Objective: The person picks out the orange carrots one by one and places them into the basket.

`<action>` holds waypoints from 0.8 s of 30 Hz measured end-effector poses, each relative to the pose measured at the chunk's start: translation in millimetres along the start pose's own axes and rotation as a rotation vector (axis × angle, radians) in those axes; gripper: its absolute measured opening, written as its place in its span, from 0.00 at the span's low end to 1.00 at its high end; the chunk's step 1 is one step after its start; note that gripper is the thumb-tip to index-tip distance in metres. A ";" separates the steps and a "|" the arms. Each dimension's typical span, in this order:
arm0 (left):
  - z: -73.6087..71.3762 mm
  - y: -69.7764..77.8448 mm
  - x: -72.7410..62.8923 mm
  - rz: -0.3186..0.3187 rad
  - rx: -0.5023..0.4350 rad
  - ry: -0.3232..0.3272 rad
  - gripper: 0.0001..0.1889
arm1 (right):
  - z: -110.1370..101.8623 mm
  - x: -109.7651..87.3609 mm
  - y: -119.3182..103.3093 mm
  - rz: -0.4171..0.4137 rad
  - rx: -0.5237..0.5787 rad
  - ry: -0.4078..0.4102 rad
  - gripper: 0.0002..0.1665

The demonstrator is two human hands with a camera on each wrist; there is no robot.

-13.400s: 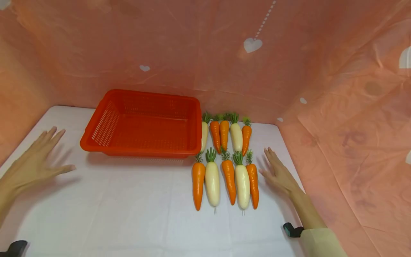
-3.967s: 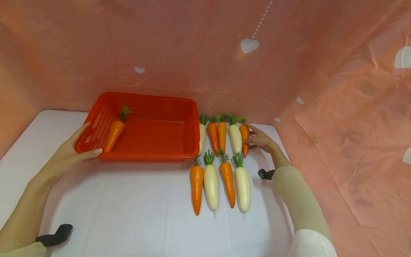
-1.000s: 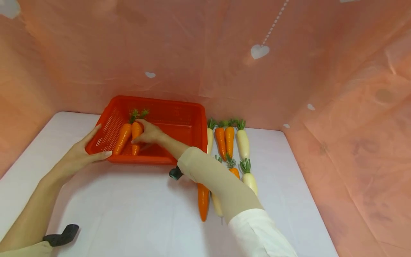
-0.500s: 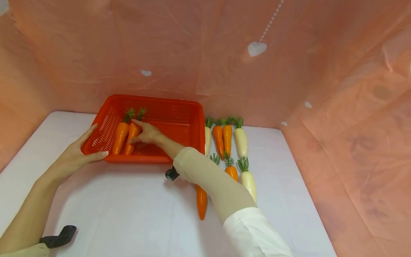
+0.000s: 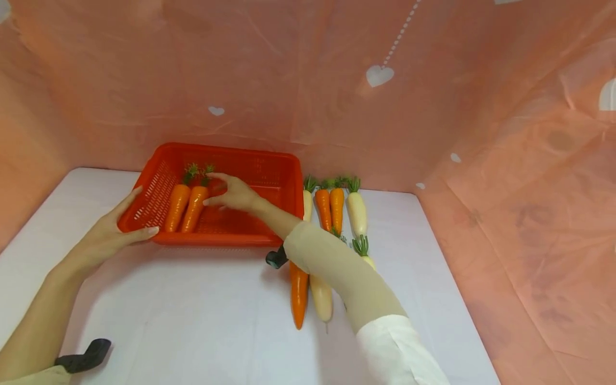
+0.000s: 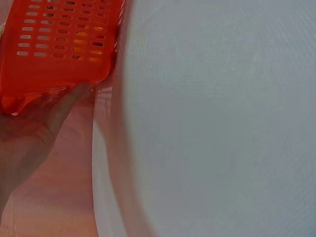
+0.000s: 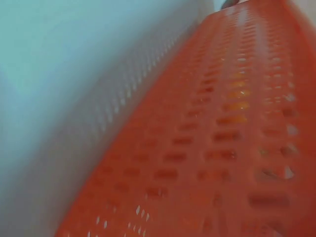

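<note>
Two orange carrots (image 5: 176,207) with green tops lie side by side at the left end of a red plastic basket (image 5: 231,239). My left hand (image 5: 108,235) grips the basket's near left corner, thumb at the front rim and fingers along the left side; in the left wrist view the hand (image 6: 29,143) reaches under the rim. Over the basket, my right hand (image 5: 236,193) is just right of the second carrot (image 5: 194,208), thumb and fingers spread and nothing between them. The right wrist view shows mostly the basket's slotted wall (image 7: 197,148), with orange showing through the slots.
Right of the basket, carrots (image 5: 323,206) and white radishes (image 5: 357,214) lie in two rows on the white tablecloth (image 5: 192,321). My right sleeve (image 5: 346,278) covers part of the front row. A pink curtain (image 5: 289,69) hangs behind and on both sides.
The second carrot was set against the first in the basket and let go; my right hand has drawn off to its right. Earlier that hand was at the back row's right end. The left hand keeps its grip.
</note>
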State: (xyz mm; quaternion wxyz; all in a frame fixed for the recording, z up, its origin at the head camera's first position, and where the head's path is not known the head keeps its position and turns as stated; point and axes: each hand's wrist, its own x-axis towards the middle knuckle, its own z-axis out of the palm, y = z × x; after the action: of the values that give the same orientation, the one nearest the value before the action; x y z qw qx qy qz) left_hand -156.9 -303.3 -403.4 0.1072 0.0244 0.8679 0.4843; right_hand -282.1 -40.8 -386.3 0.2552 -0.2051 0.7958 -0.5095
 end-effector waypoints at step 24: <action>1.4 -1.2 -0.7 0.006 -0.020 0.008 0.51 | -93.4 -110.5 5.4 -0.161 0.067 0.095 0.35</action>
State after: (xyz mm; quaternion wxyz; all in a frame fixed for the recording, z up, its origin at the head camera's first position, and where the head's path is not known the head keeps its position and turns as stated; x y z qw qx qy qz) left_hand -155.8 -302.8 -405.0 0.1028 0.0240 0.8633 0.4936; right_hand -253.1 92.1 -336.7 0.1821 -0.2351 0.7704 -0.5639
